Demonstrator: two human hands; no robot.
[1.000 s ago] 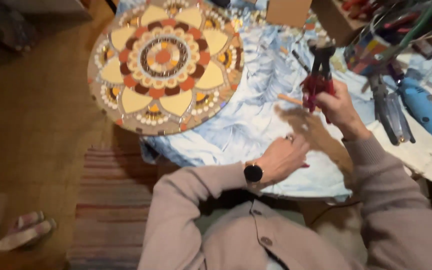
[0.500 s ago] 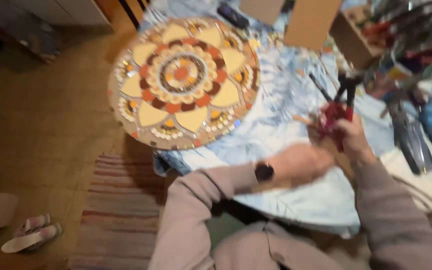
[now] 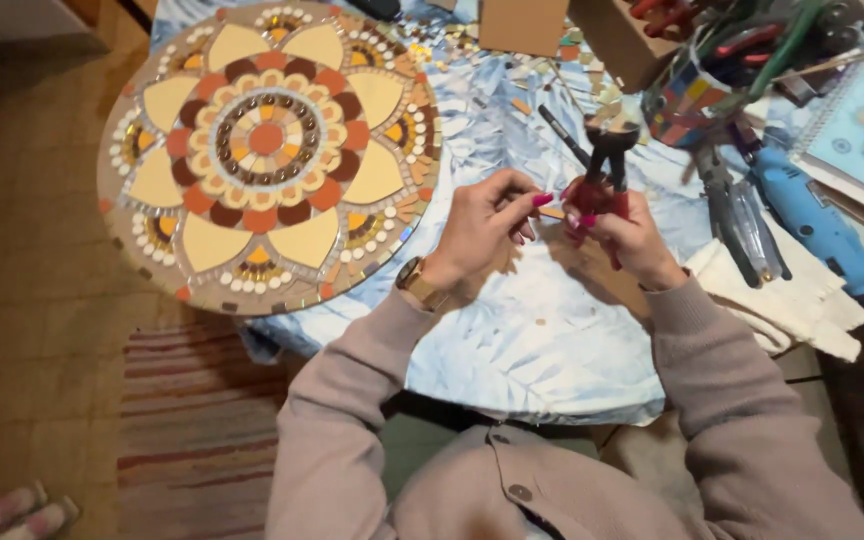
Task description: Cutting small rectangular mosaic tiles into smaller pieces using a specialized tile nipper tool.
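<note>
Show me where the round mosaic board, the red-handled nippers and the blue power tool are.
Round mosaic board [image 3: 267, 140]: head view, on the orange centre of the flower pattern.
Red-handled nippers [image 3: 609, 160]: head view, on the dark metal part above the red handles, held in the right hand.
Blue power tool [image 3: 810, 220]: head view, on its blue body.

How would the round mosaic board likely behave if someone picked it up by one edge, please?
The mosaic board is probably stiff and heavy for its size, being a flat disc packed with tiles. It overhangs the table edge, so it might tip if pushed further out. Its tiles may chip if knocked.
</note>
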